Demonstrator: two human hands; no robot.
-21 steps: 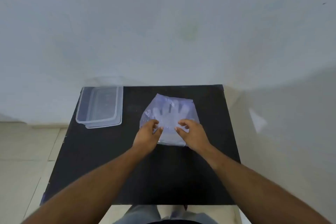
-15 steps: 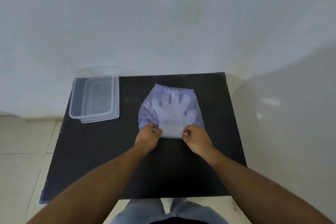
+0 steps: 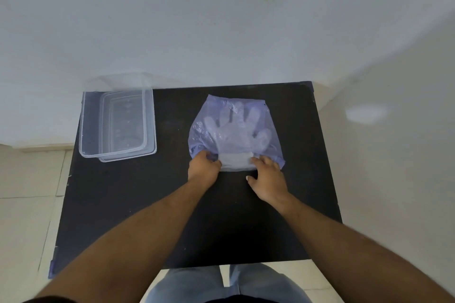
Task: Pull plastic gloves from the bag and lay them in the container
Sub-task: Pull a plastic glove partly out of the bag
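My left hand (image 3: 203, 170) pinches the bag (image 3: 268, 115) mouth, my right hand (image 3: 267, 177) seemingly just rests there; the flimsy, slippery gloves (image 3: 235, 133) need cuff-edge pinching.

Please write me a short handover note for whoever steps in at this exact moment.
Left hand: pinching the near left edge of the purple plastic bag at its opening.
Right hand: fingers on the near right edge of the bag, beside the cuffs; grip unclear.
Clear plastic gloves: a flat stack mostly inside the bag, cuffs sticking out toward the person.
Clear container: far left corner of the black table, no gloves visible in it.
Done: bag mouth held.
Left: pull the gloves out and lay them in the container.
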